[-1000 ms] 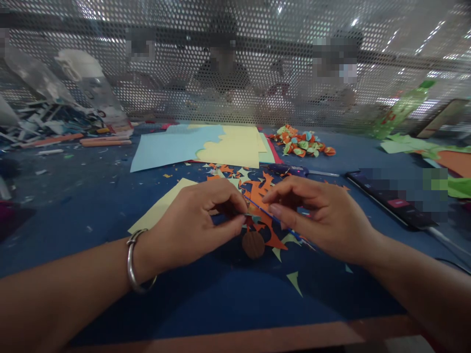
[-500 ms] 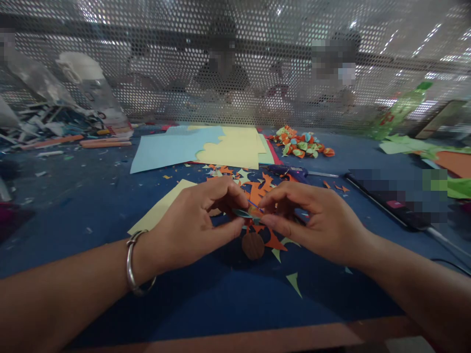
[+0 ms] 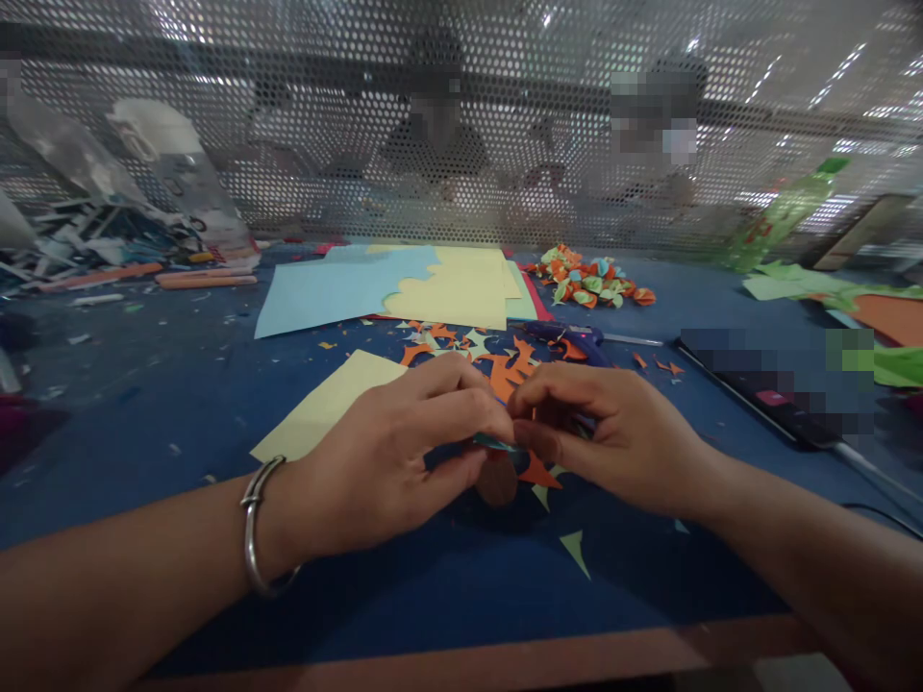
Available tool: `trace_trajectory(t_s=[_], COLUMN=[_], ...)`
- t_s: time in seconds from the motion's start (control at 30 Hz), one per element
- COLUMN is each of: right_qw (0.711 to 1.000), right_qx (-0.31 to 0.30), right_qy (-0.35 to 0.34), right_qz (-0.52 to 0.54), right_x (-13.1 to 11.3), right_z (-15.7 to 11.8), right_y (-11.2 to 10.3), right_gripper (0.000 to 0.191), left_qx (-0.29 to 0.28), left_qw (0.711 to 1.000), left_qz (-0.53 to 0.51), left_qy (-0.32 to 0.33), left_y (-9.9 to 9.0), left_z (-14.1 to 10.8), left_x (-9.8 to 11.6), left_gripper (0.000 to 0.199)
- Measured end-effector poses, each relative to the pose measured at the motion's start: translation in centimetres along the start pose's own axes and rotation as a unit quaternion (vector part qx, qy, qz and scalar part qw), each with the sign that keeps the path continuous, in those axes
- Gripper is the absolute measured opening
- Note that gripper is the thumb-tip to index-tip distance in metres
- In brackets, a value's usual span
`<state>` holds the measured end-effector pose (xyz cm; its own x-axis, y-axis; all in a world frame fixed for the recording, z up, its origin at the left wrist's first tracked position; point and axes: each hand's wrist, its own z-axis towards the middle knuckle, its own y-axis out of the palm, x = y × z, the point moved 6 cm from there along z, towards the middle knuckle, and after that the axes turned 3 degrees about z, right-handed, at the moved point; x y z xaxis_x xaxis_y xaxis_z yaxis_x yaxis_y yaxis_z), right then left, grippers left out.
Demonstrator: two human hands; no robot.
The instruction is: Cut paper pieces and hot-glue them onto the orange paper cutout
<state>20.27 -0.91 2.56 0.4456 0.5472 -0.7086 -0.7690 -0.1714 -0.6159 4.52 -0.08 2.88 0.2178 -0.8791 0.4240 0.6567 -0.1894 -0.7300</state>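
Head view: left hand (image 3: 404,452) pinches blue paper (image 3: 494,443), right hand (image 3: 612,437) curls nearly closed at its edge, hold unclear; light pressure should prevent creasing.

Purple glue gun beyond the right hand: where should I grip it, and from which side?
By the handle, probably from the near right: the glue gun lies on its side, body crosswise, with the glue stick jutting right, while the handle slants toward the person, partly hidden behind the right hand.
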Motion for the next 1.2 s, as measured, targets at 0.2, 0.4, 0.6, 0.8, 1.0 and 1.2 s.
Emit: trace_trajectory(t_s=[0.2,0.4,0.6,0.8,1.0,1.2], right_qw=[1.000,0.998,0.993,0.991,0.991,0.985], right_qx=[-0.005,-0.027,-0.044,-0.044,-0.039,-0.039], right_qy=[-0.002,0.050,0.080,0.093,0.099,0.118], right_qz=[-0.003,0.022,0.069,0.082,0.080,0.118], right_x=[-0.1,0.6,0.9,1.1,1.4,1.5], right_z=[0.0,-0.2,-0.2,-0.3,-0.2,-0.3], right_y=[-0.1,0.1,0.4,0.3,0.2,0.3], right_gripper=[0.009,0.014,0.015,0.018,0.016,0.017], left_qx=[-0.027,-0.014,-0.019,-0.031,-0.024,-0.001], left_qw=[0.999,1.000,0.999,0.999,0.999,0.999], left_qz=[-0.010,-0.002,0.001,0.010,0.019,0.024], left_qy=[0.014,0.028,0.041,0.035,0.010,0.024], left_y=[0.4,0.2,0.2,0.3,0.1,0.0], left_z=[-0.1,-0.2,0.0,0.0,0.0,-0.2], left_x=[-0.1,0.0,0.4,0.3,0.2,0.1], left_gripper=[0.023,0.024,0.025,0.026,0.024,0.026])
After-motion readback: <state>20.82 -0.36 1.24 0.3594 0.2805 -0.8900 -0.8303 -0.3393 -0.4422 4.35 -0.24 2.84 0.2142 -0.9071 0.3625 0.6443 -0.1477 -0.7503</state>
